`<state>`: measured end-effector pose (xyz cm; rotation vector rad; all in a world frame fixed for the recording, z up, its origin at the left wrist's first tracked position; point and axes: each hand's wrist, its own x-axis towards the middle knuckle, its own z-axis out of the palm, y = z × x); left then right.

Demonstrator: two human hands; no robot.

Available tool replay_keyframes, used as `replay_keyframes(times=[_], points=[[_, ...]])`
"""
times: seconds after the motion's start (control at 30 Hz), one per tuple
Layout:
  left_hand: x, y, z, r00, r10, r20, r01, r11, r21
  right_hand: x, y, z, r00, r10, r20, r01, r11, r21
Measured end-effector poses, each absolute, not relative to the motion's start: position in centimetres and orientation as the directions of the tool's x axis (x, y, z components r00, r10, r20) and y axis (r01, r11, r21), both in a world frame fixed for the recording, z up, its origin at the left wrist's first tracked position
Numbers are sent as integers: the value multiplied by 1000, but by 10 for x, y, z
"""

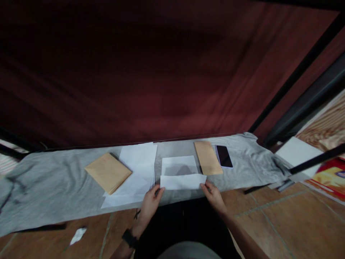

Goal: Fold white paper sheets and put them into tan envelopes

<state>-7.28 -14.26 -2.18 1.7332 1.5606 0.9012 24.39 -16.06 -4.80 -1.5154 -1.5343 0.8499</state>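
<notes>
A white sheet of paper point(180, 165) lies in front of me on the grey cloth, its near part folded up as a raised flap. My left hand point(152, 201) pinches the flap's lower left corner between thumb and fingers. At the opposite corner, my right hand point(212, 196) grips the same flap. Just right of the sheet rests a brown envelope point(208, 157). To the left, a stack of brown envelopes point(108, 172) sits partly on top of loose white sheets point(140, 169).
A phone point(224, 156) lies right of the single envelope. The grey cloth point(54, 183) covers a long narrow surface before a dark red fabric wall point(161, 72). Black metal bars point(296, 77) stand at the right. A white scrap point(78, 235) is on the tiled floor.
</notes>
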Motion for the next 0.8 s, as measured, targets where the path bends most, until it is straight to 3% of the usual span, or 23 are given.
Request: replay_keyframes(times=[0.33, 0.57, 0.8], points=[[-58, -114, -13, -81, 992, 98, 667, -19, 745, 227, -134, -44, 146, 985, 93, 568, -7, -823], [-55, -95, -16, -149, 989, 23, 733, 95, 674, 203, -113, -35, 226, 971, 75, 841, -156, -519], [-46, -81, 2, -197, 973, -121, 863, 230, 449, 189, -103, -32, 239, 967, 84, 914, -195, -355]])
